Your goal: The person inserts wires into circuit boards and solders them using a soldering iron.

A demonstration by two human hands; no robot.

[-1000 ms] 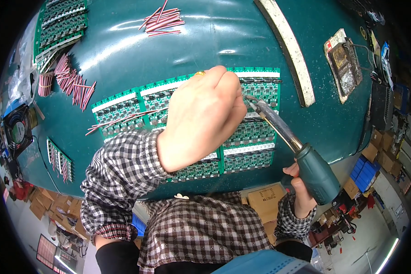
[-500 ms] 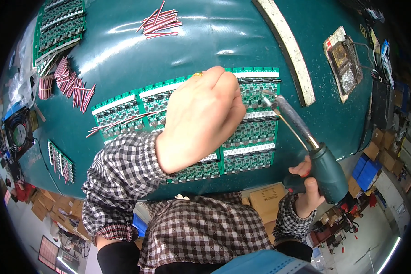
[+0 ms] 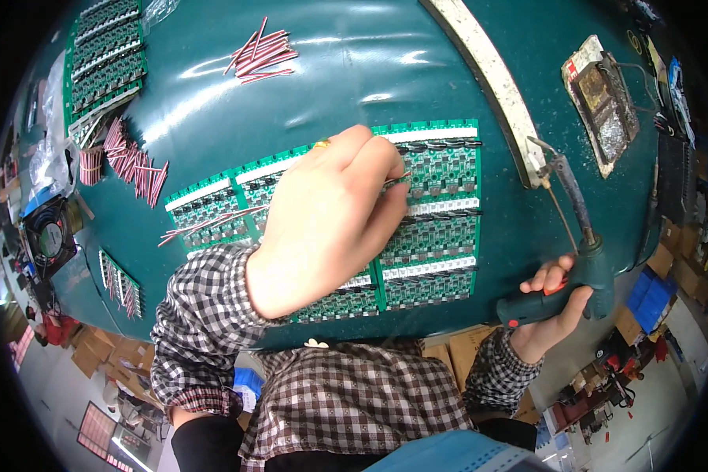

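Note:
My left hand (image 3: 326,212) is closed in a pinch over the green circuit boards (image 3: 440,169), with a thin reddish wire (image 3: 397,179) showing between thumb and forefinger. Several red-and-white wires (image 3: 212,225) stick out on the left side of that hand; their other ends are hidden beneath it. My right hand (image 3: 554,303) grips the dark green handle of a soldering gun (image 3: 594,275) to the right of the boards. Its metal tip and thin feed tube point up and away from me, near the curved pale strip (image 3: 492,75).
Loose red-and-white wires lie in a far pile (image 3: 264,55) and a left pile (image 3: 138,165), beside a bundled bunch (image 3: 91,167). More boards (image 3: 106,63) stand at far left. A small fan (image 3: 51,236) sits at the left edge, a soldering stand (image 3: 602,106) at far right.
The soldering gun has swung right, away from the boards, and its grip now shows. My left hand has shifted slightly left, and the wire in its fingertips has come into sight.

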